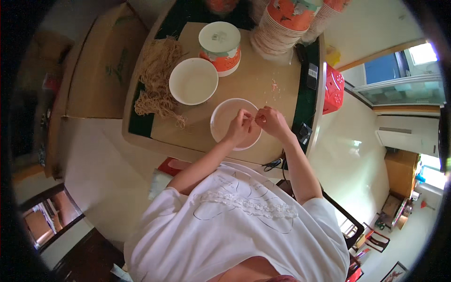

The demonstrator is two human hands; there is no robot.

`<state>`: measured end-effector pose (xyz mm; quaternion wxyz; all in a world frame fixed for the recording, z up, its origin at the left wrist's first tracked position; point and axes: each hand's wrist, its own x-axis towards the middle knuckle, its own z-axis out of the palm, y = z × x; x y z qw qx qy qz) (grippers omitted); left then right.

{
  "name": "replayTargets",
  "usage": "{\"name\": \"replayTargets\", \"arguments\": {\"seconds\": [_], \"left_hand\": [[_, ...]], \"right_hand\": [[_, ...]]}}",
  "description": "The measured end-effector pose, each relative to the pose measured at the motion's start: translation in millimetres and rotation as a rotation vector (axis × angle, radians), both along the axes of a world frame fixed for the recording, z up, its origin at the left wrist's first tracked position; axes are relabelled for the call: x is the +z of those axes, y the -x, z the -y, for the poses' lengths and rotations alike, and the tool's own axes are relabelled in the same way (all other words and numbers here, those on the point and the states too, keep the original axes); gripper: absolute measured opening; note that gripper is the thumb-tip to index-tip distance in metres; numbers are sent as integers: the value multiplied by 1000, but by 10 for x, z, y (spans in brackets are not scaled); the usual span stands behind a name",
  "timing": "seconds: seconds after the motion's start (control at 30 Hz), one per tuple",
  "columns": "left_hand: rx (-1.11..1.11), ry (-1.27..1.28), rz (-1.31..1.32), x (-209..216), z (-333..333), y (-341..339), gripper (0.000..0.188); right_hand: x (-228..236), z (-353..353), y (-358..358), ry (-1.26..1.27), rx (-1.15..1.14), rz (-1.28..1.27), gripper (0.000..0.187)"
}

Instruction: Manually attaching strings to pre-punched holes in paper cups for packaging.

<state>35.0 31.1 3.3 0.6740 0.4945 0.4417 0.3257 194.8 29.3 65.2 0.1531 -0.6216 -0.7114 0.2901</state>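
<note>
Head view: pinched hands (241, 126), hold unclear, over a bowl (220, 121), tan strands (157, 75) and stacked containers (282, 30) nearby.

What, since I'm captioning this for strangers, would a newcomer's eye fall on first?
Probably the tall stack of orange-patterned paper bowls toward the table's far right, then the shaggy tangle of tan strands along its left side. Next might come the white bowl nearest the person, and the red plastic stool beyond the right edge.
</note>
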Motion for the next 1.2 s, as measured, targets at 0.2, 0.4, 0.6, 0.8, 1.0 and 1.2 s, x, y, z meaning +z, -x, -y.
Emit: {"name": "replayTargets", "arguments": {"seconds": [0.2, 0.4, 0.6, 0.8, 1.0, 1.2], "left_hand": [[-7, -622, -303, 204, 101, 89, 16], [-66, -940, -627, 275, 176, 81, 11], [-44, -1107, -800, 170, 166, 44, 9], [-39, -1163, -755, 140, 141, 19, 9], [62, -1300, -726, 185, 105, 26, 11], [73, -1269, -796, 258, 85, 90, 10]], "right_hand": [[-47, 15, 3, 117, -134, -213, 12], [-218, 41, -55, 183, -206, -384, 9], [-261, 51, -37, 218, -217, -469, 7], [-262, 93, -34, 172, -205, -408, 12], [-133, 71, 2, 126, -98, -263, 16], [-143, 50, -24, 240, -73, -294, 16]]}}
